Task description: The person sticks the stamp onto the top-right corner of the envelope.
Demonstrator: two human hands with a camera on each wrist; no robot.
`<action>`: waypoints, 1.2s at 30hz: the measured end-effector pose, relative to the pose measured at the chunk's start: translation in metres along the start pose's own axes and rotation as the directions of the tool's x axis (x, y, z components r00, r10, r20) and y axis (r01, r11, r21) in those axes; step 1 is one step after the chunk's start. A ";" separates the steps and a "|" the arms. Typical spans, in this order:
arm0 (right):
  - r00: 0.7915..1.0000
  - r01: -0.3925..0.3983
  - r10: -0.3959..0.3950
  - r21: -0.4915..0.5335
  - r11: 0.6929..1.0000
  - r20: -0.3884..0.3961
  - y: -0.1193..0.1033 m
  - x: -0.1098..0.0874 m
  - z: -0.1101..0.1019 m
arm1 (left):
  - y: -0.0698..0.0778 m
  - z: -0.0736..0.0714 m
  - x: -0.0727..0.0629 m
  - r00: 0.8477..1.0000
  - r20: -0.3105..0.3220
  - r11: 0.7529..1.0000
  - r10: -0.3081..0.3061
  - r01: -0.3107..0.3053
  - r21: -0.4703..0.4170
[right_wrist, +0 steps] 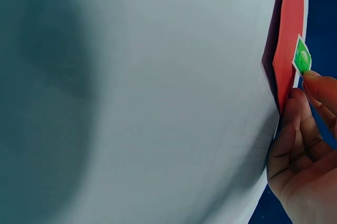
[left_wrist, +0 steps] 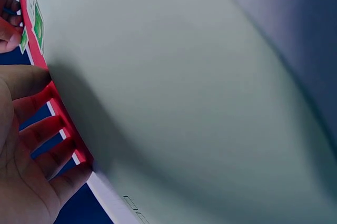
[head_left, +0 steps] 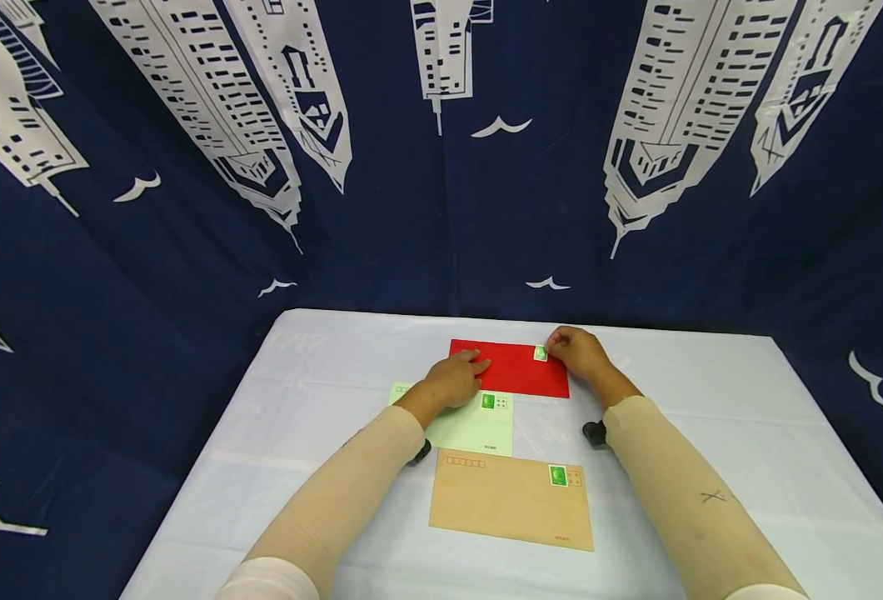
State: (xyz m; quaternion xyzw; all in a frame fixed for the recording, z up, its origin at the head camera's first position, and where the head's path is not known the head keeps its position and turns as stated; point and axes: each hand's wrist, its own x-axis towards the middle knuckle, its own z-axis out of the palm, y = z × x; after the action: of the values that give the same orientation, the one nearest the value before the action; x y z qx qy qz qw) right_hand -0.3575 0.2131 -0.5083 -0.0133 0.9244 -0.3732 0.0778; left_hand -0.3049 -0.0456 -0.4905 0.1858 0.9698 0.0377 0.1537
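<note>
A red envelope (head_left: 520, 375) lies near the table's far edge. My left hand (head_left: 454, 379) rests on its left part with the fingers spread, and in the left wrist view those fingertips (left_wrist: 83, 168) touch the red paper. At the envelope's upper right corner my right hand (head_left: 578, 350) pinches a small green stamp (right_wrist: 302, 58) with a white border between thumb and finger. From the head view I cannot tell whether the stamp touches the paper. A pale green envelope (head_left: 475, 431), bearing a green stamp (head_left: 488, 402), lies just below, partly hidden by my left hand and forearm.
Nearest me lies a brown envelope (head_left: 512, 508) with a green stamp (head_left: 557, 475) at its upper right. The white-covered table (head_left: 321, 367) ends against a dark blue curtain (head_left: 396, 242) printed with white buildings and birds.
</note>
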 end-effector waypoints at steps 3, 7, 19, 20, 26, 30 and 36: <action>1.000 0.014 -0.014 -0.025 1.000 -0.003 0.000 0.000 -0.001 | 0.000 -0.001 -0.001 1.000 0.001 1.000 0.004 -0.004 -0.005; 1.000 0.017 -0.017 -0.043 0.999 0.002 0.000 0.000 -0.002 | 0.001 -0.002 -0.002 1.000 -0.001 1.000 0.008 -0.008 -0.007; 1.000 0.004 -0.004 -0.041 0.999 0.016 -0.001 0.001 -0.002 | 0.001 -0.001 -0.003 1.000 -0.006 1.000 0.008 -0.008 -0.009; 1.000 0.003 -0.002 -0.039 0.999 0.016 -0.001 0.001 -0.002 | 0.001 -0.001 -0.003 1.000 -0.005 1.000 0.006 -0.006 -0.010; 1.000 0.010 -0.009 -0.043 0.999 0.015 -0.001 0.001 -0.002 | 0.000 0.000 -0.002 1.000 -0.001 1.000 0.006 -0.006 -0.018; 1.000 0.014 -0.013 -0.051 0.999 0.013 -0.001 0.002 -0.002 | -0.001 0.001 -0.001 1.000 -0.005 1.000 0.006 -0.006 -0.027; 1.000 0.012 -0.010 -0.063 0.998 0.018 0.000 0.002 -0.002 | -0.001 0.000 -0.001 1.000 -0.006 0.999 0.004 -0.004 -0.035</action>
State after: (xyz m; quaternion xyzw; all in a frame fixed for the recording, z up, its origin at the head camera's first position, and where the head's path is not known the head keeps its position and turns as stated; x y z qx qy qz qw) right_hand -0.3601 0.2142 -0.5076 -0.0240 0.9348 -0.3443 0.0834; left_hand -0.3043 -0.0469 -0.4908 0.1851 0.9690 0.0555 0.1542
